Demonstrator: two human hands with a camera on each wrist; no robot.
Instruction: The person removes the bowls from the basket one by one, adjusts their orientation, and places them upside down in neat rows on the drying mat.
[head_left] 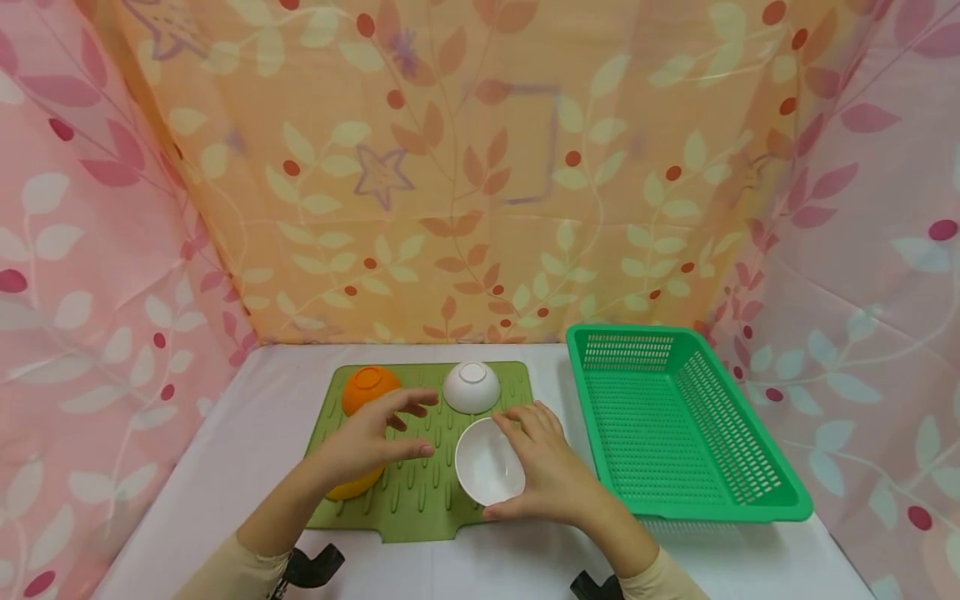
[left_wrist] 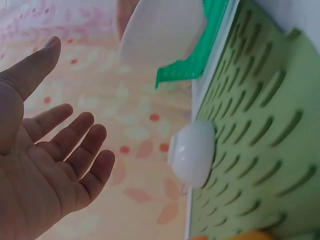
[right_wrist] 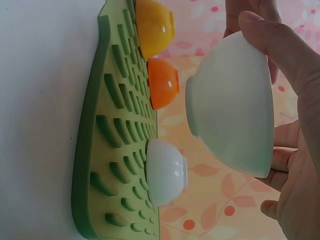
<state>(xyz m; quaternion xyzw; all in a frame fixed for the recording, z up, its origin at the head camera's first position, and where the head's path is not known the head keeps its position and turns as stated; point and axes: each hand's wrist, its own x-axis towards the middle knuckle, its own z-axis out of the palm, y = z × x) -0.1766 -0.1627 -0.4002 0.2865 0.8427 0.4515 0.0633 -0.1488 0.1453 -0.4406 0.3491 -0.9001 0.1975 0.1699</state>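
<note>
My right hand (head_left: 546, 467) grips a white bowl (right_wrist: 232, 107) by its rim, thumb on one side and fingers on the other. The bowl is held above the green drying mat (head_left: 420, 475), its mouth up and its base toward the mat. Holding nothing, my left hand (head_left: 369, 442) hovers over the mat's left part with fingers spread and relaxed. A second white bowl (head_left: 471, 387) lies upside down at the back of the mat. An orange bowl (head_left: 369, 388) and a yellow bowl (right_wrist: 154, 27), partly hidden by the left hand in the head view, are also inverted.
A green slotted plastic basket (head_left: 682, 425) stands right of the mat on the white tabletop (head_left: 247, 450). Patterned curtains (head_left: 465, 183) enclose the table at the back and both sides.
</note>
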